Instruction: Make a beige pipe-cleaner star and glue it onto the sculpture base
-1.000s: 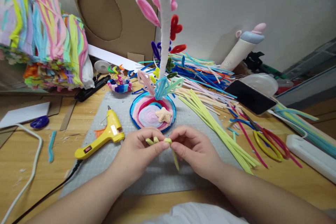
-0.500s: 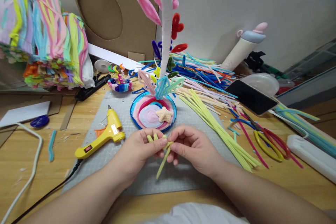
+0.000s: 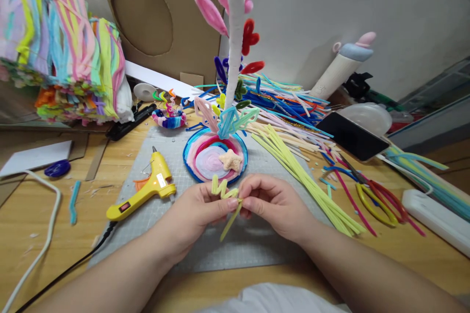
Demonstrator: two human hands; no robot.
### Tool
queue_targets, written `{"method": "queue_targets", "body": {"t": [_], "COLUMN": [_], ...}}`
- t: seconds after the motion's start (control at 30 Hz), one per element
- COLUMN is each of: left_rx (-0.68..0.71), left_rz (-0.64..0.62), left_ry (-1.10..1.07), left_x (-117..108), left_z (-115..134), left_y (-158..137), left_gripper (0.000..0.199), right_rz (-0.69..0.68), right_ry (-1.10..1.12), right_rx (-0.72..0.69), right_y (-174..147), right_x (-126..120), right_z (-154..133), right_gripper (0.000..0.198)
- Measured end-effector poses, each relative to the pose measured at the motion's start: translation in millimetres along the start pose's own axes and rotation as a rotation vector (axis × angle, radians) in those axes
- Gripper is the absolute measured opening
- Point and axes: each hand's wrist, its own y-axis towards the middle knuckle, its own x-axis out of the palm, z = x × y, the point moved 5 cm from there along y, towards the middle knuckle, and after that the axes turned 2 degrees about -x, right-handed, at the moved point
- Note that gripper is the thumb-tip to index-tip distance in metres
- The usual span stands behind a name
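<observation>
Between my two hands is a yellow-green pipe cleaner [image 3: 221, 189], bent into a zigzag at its upper part with a straight tail pointing down toward me. My left hand [image 3: 205, 208] pinches it between thumb and fingers near the folds. The fingertips of my right hand [image 3: 270, 203] grip it close beside the left thumb. Just beyond my hands stands a round pipe-cleaner base [image 3: 191, 156] in blue, pink and lilac rings, bearing a cream starfish [image 3: 230, 160], folded pastel shapes [image 3: 228, 122] and a tall white stem [image 3: 235, 34] with coloured petals and flowers.
A yellow hot glue gun [image 3: 147, 193] lies left on the grey cutting mat [image 3: 198, 254]. To the right are loose yellow-green pipe cleaners [image 3: 308, 186], scissors [image 3: 378, 200], a phone [image 3: 352, 136] and a white power strip [image 3: 436, 220]. Bundled pipe cleaners [image 3: 69, 49] are stacked at the back left.
The zigzag part of the pipe cleaner now rises higher and shows more clearly above my left hand. Its tail has shifted slightly up. My hands remain close together.
</observation>
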Motion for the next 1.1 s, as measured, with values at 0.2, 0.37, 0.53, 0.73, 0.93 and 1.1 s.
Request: {"method": "queue_targets", "body": {"t": [0.2,0.37,0.53,0.73,0.93,1.1], "left_rx": [-0.037,-0.112,-0.12,-0.138,-0.154,-0.137], "left_rz": [0.002,0.004,-0.022,-0.053,-0.049,-0.05], "left_ry": [0.052,0.009,0.0,-0.018,0.005,0.024], "left_x": [-0.1,1.8,3.3,3.2,4.5,4.6], "left_z": [1.3,0.2,-0.6,-5.2,-4.7,-3.7], "left_y": [-2.2,-3.4,-3.5,-3.5,-4.2,-3.4], "left_gripper": [0.031,0.031,0.036,0.033,0.036,0.037], "right_rz": [-0.118,-0.107,-0.078,-0.064,-0.063,-0.079], "right_ry": [-0.402,-0.522,-0.527,-0.473,-0.498,-0.498], "right_rx": [-0.316,-0.489,-0.551,-0.544,-0.559,-0.552], "right_y": [1.9,-1.2,-3.1,-3.4,-5.0,-5.7], "right_x": [-4.9,-4.6,-4.1,-4.4,-2.2,-1.4], "right_z": [-21.1,-25.6,-26.4,-26.9,-29.6,-30.4], "right_gripper": [0.006,0.008,0.008,0.006,0.009,0.01]}}
